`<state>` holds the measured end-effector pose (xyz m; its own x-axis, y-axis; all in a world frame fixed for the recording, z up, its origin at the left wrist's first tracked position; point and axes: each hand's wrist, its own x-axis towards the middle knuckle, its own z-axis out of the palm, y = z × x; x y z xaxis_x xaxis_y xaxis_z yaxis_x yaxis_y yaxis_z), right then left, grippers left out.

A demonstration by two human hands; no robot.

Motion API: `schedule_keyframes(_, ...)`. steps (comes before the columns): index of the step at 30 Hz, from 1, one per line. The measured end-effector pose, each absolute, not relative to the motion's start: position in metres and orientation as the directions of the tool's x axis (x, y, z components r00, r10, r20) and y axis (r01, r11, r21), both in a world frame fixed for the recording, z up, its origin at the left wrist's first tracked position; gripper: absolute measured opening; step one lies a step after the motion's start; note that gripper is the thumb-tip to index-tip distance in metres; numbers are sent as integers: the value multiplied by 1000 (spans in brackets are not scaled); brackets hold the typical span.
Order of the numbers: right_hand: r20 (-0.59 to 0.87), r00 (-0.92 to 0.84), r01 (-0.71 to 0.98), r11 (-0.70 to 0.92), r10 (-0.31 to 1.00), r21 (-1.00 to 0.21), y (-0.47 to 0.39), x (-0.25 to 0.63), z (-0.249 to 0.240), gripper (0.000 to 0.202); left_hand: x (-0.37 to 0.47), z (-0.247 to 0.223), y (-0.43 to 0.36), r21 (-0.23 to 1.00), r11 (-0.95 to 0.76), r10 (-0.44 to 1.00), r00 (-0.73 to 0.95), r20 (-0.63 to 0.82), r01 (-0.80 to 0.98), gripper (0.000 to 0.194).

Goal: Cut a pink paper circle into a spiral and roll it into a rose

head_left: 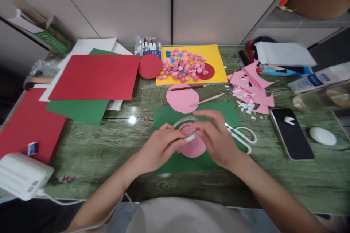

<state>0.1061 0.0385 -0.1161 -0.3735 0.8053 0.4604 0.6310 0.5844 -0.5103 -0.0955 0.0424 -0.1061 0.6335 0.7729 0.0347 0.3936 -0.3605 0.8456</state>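
So the left hand [157, 151] and right hand [222, 147] fingers both pinch this white curved strip [186, 119], bowing toward the far edge of the counter [93, 149].

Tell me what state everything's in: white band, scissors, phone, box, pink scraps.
White band: curved, held between left hand and right hand
Scissors: handles spread, blades partly hidden
Phone: face up, screen dark
Box: flaps open
Pink scraps: cut, piled
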Motion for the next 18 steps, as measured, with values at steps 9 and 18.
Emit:
schedule_keyframes(9, 340, -254, 576, 423, 906, -699, 14, 104, -127, 45, -91, -126, 36, 768, -458, 854, 462, 240, 448, 16)
schedule_keyframes(18, 72, -124, 290, 105, 990, -951, 15, 102, -126, 21, -90, -139, 36, 629, -569, 815, 468, 342, 530, 15)
